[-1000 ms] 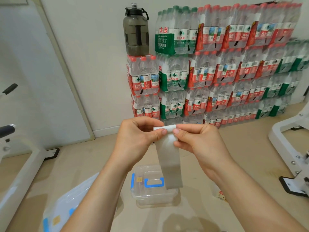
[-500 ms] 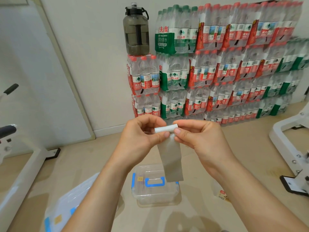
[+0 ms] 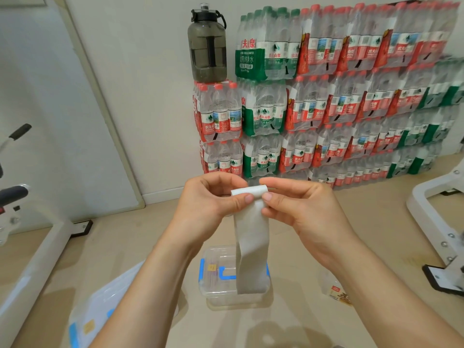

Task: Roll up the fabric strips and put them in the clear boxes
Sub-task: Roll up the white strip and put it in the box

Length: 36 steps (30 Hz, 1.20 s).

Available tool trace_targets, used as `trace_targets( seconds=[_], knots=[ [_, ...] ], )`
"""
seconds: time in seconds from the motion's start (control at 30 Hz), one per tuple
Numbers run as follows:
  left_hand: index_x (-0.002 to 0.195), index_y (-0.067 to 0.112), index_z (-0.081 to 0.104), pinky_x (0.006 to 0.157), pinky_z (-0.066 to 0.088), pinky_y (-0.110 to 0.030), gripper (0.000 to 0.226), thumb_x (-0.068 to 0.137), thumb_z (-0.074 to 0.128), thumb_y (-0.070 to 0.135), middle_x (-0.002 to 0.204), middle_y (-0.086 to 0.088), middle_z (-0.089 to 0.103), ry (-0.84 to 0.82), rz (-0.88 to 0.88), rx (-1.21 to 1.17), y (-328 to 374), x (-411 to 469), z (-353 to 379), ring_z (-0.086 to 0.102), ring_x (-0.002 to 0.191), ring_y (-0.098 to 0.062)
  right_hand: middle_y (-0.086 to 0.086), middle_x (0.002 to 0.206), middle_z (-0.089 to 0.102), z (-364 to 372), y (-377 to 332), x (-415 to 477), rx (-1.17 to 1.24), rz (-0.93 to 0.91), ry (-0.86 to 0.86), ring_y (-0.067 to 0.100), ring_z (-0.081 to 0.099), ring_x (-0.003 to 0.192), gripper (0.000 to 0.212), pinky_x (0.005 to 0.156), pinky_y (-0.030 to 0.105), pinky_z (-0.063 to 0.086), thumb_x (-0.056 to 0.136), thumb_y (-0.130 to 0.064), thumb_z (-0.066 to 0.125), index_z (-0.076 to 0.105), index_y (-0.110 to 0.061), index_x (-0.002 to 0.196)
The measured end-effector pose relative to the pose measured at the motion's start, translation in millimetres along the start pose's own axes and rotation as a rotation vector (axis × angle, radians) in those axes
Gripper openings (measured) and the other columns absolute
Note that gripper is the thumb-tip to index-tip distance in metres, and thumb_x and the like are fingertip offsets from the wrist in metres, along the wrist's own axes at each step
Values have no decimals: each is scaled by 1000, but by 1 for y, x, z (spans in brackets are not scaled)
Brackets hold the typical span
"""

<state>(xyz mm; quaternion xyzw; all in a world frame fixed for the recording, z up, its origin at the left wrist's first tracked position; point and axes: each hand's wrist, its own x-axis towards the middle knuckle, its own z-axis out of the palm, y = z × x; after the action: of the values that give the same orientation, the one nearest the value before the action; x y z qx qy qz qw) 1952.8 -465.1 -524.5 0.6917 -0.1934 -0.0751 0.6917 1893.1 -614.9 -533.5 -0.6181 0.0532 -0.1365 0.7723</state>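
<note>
Rolling is the step in hand: the left hand and right hand each pinch an end of the small roll begun at the top of the grey fabric strip, held in the air above the clear box, its loose tail hanging in front of the box. Next, I judge, the fingers must wind evenly downward, edges aligned. The box sits on a beige floor; beyond it, packs of bottled water are stacked against the wall.
</note>
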Motion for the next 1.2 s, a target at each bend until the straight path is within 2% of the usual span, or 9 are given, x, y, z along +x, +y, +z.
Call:
trace_targets(
  seconds=[0.1, 0.23, 0.4, 0.5, 0.67, 0.77, 0.97, 1.07, 1.2],
  knots=[
    [80, 10, 69, 69, 55, -21, 18, 69, 77, -1, 87, -19, 73, 26, -11, 2, -1, 0, 0, 68, 74, -19, 6, 88, 76, 0, -1, 0, 3, -1, 14, 14, 71, 80, 16, 72, 27, 59, 81, -2, 68, 75, -11, 93],
    [86, 8, 71, 69, 56, -20, 19, 71, 76, -1, 86, -13, 75, 64, -17, 20, -2, 0, 4, 71, 77, -18, 4, 83, 76, 1, 0, 1, 30, 10, 54, 11, 71, 78, 16, 70, 23, 58, 78, -3, 71, 74, -10, 92],
    [87, 13, 74, 81, 55, -39, 17, 76, 73, 1, 85, -10, 76, 81, -2, 27, -2, -1, 5, 70, 81, -21, 6, 84, 76, 8, 6, 1, 307, 87, 38, 10, 70, 75, 22, 68, 17, 56, 70, -5, 68, 72, -3, 92],
    [87, 15, 73, 81, 56, -36, 19, 78, 70, -1, 85, -7, 76, 73, 7, -4, -3, -1, 6, 70, 78, -16, 7, 86, 76, 10, 6, 1, 389, 113, 22, 10, 71, 76, 14, 71, 18, 57, 80, 0, 62, 73, -3, 90],
    [94, 15, 73, 80, 57, -32, 24, 81, 65, -4, 90, -7, 76, 34, 16, -50, -5, 0, 5, 71, 83, -17, 8, 78, 74, 12, 6, 0, 484, 129, -3, 10, 70, 69, 19, 64, 16, 57, 65, -2, 65, 71, -2, 83],
    [90, 16, 74, 74, 57, -27, 26, 80, 63, -6, 86, -6, 76, 3, 6, -108, -5, 0, 3, 70, 81, -17, 8, 76, 72, 12, 8, 0, 522, 161, -6, 10, 69, 66, 18, 60, 16, 56, 65, -2, 65, 69, -2, 82],
    [81, 17, 75, 67, 55, -20, 24, 75, 72, -7, 79, -4, 76, 92, 76, 80, -2, -1, 3, 70, 74, -12, 12, 80, 69, 7, 8, -1, 206, 215, 43, 17, 66, 62, 10, 53, 23, 55, 83, -6, 65, 74, -9, 87],
    [80, 18, 74, 66, 55, -19, 25, 74, 73, -6, 81, -3, 75, 112, 101, 136, -3, 0, 5, 70, 75, -12, 9, 78, 69, 6, 5, -1, 208, 170, 44, 15, 64, 65, 12, 58, 23, 56, 78, -11, 69, 75, -6, 88],
    [81, 19, 74, 69, 54, -21, 25, 73, 74, -5, 81, -3, 75, 100, 86, 152, -7, 2, 5, 70, 76, -13, 3, 73, 73, 7, 5, -1, 69, 90, 74, 11, 65, 67, 12, 55, 18, 51, 76, -5, 73, 74, -10, 86]
  ],
)
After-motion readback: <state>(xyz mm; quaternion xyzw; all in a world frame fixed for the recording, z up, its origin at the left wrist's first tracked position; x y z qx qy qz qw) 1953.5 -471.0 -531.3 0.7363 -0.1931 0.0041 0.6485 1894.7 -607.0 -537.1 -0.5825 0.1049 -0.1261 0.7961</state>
